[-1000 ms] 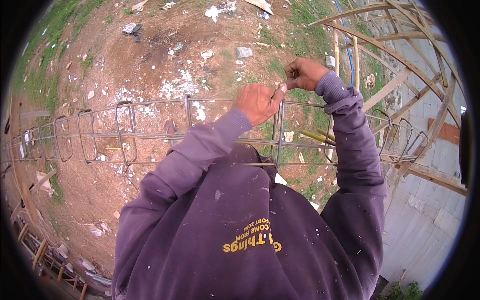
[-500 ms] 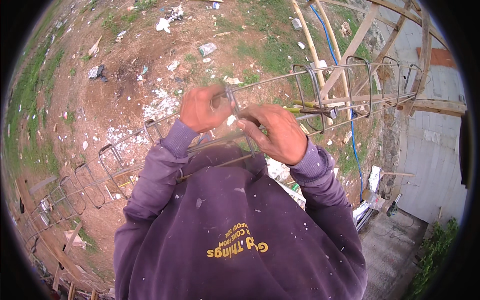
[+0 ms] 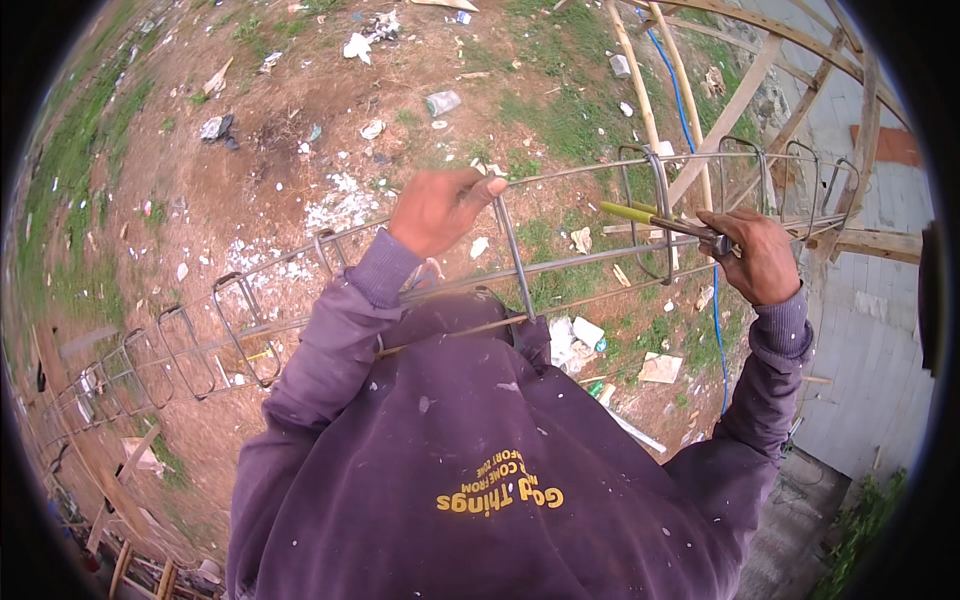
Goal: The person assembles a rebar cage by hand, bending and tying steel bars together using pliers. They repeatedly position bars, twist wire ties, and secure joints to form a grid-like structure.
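Dirt grnd w/ litter below rebar cage

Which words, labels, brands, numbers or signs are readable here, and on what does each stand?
Yellow lettering, seen upside down, on the purple sweatshirt: readable in part, but I do not copy its words.
Blue-and-white litter at the top: any print is too small to read.

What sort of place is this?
It looks like an outdoor building site, though I can't be sure. There's a long cage of steel rods, a frame of wooden beams at the upper right, and rough, patchy ground with litter scattered over it.
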A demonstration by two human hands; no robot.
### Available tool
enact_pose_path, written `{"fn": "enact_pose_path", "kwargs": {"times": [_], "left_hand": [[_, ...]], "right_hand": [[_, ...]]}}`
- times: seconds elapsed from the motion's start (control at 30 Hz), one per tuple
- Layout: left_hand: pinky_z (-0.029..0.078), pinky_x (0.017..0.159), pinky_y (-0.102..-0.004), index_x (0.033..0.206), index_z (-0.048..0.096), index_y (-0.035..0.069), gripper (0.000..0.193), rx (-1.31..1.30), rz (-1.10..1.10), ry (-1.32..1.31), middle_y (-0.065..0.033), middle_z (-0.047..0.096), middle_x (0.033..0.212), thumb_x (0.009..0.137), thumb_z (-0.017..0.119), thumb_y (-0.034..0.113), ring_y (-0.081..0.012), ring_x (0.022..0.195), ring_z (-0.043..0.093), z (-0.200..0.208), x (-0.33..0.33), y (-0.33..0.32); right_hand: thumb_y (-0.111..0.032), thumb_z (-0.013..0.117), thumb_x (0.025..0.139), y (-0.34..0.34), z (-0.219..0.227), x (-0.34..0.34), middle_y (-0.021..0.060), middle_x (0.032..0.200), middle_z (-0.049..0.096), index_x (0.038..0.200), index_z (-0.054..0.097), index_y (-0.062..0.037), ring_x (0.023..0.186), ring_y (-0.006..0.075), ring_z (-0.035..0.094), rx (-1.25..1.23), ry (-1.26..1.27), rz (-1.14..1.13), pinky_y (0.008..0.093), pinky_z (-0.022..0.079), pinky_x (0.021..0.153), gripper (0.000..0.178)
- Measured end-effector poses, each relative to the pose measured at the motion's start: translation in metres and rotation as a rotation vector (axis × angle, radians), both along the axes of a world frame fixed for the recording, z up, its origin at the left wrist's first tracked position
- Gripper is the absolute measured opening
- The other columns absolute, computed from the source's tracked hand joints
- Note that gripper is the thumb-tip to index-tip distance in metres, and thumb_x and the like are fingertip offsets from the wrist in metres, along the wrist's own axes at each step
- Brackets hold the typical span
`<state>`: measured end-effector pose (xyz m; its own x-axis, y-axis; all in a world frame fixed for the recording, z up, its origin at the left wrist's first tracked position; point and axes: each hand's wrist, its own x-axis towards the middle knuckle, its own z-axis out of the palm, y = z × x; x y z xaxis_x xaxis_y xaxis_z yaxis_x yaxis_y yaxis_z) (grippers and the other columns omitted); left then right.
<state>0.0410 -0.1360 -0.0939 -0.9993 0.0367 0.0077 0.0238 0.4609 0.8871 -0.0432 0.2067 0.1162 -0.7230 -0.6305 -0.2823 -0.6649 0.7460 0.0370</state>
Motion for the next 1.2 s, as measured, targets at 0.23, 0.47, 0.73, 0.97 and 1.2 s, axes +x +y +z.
{"fn": "enact_pose_path", "kwargs": {"times": [0.23, 0.47, 0.73, 0.97, 1.2], "left_hand": [[0.056, 0.062, -0.0361, 0.097, 0.074, 0.0, 0.032, 0.113, 0.142, 0.215, -0.015, 0.074, 0.083, 0.087, 0.078, 0.03, -0.0254, 0.069, 0.071, -0.007, 0.004, 0.004], [0.057, 0.063, -0.0331, 0.096, 0.075, 0.0, 0.032, 0.123, 0.229, 0.229, -0.0138, 0.074, 0.086, 0.085, 0.081, 0.029, -0.0207, 0.071, 0.072, -0.004, 0.009, 0.007], [0.055, 0.064, -0.0284, 0.096, 0.074, -0.003, 0.028, 0.11, 0.295, 0.19, -0.013, 0.074, 0.081, 0.088, 0.077, 0.024, -0.0162, 0.071, 0.071, 0.007, 0.014, 0.019], [0.056, 0.073, -0.0329, 0.094, 0.073, -0.003, 0.02, 0.155, 0.399, 0.164, -0.0138, 0.074, 0.088, 0.087, 0.075, 0.016, -0.0202, 0.079, 0.071, 0.017, 0.017, 0.018], [0.054, 0.082, -0.0342, 0.104, 0.073, -0.004, 0.017, 0.038, 0.171, 0.274, -0.0169, 0.074, 0.094, 0.094, 0.065, 0.008, -0.0223, 0.09, 0.071, 0.029, 0.012, 0.004]], "right_hand": [[-0.007, 0.075, 0.072, 0.003, 0.041, 0.021, 0.0154, 0.092, 0.067, 0.103, 0.071, 0.0016, 0.085, 0.0255, 0.067, -0.489, 0.114, -0.027, 0.033, 0.051, 0.078, 0.032], [-0.011, 0.069, 0.086, 0.053, 0.031, 0.053, 0.0157, 0.093, 0.072, 0.103, 0.069, 0.0084, 0.073, 0.0211, 0.067, -1.05, 0.041, -0.447, 0.0319, 0.054, 0.07, 0.026], [-0.008, 0.066, 0.092, 0.109, -0.106, 0.125, 0.0219, 0.101, 0.072, 0.112, 0.066, 0.0081, 0.082, 0.028, 0.074, -1.793, 0.055, -0.768, 0.0427, 0.063, 0.077, 0.026], [-0.011, 0.071, 0.088, 0.117, -0.162, 0.183, 0.012, 0.083, 0.07, 0.113, 0.061, 0.0044, 0.066, 0.0202, 0.069, -1.467, -0.223, -1.066, 0.0326, 0.058, 0.063, 0.031], [-0.029, 0.065, 0.098, 0.053, -0.162, 0.161, 0.0103, 0.065, 0.064, 0.124, 0.057, 0.0056, 0.051, 0.0166, 0.063, -1.551, -0.654, -1.133, 0.0272, 0.05, 0.049, 0.043]]}}
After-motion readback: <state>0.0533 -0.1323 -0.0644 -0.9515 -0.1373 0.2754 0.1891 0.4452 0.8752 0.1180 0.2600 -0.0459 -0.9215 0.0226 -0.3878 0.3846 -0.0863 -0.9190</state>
